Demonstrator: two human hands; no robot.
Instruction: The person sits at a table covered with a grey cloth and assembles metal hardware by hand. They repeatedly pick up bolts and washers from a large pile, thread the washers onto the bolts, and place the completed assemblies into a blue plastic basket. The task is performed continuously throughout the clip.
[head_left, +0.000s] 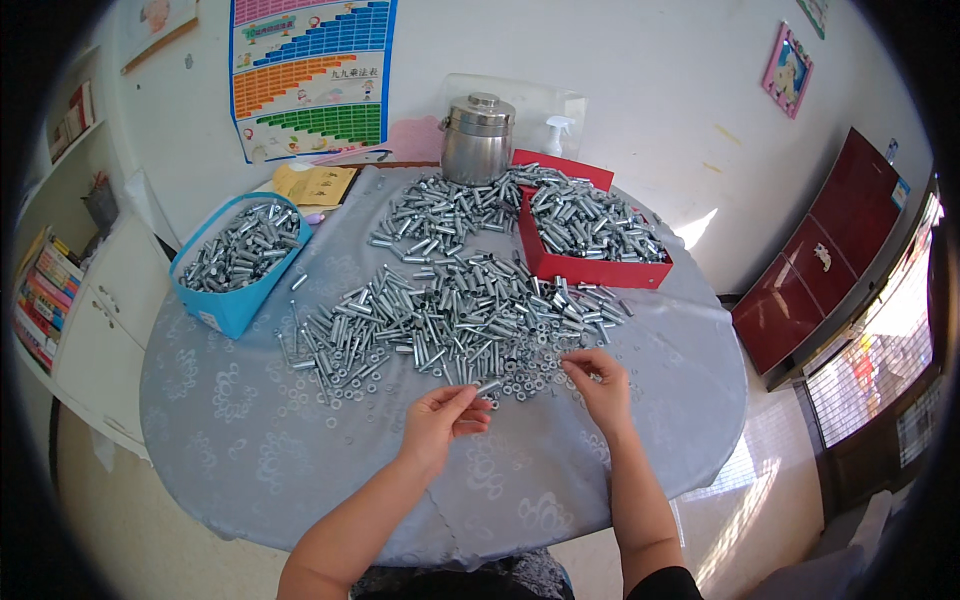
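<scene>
My left hand [445, 415] pinches a small silver bolt [488, 386] by its end, just in front of a big heap of silver bolts [450, 315] spread over the round table [250, 440]. My right hand [600, 385] rests fingers-down among loose washers [540, 365] at the heap's near right edge; whether its fingertips pinch one I cannot tell.
A blue box [235, 262] filled with bolts stands at the left. A red box [590, 235] with more bolts sits at the back right, behind a second pile [440, 212]. A steel canister [477, 138] and spray bottle [556, 133] stand by the wall. A red cabinet [820, 270] is to the right.
</scene>
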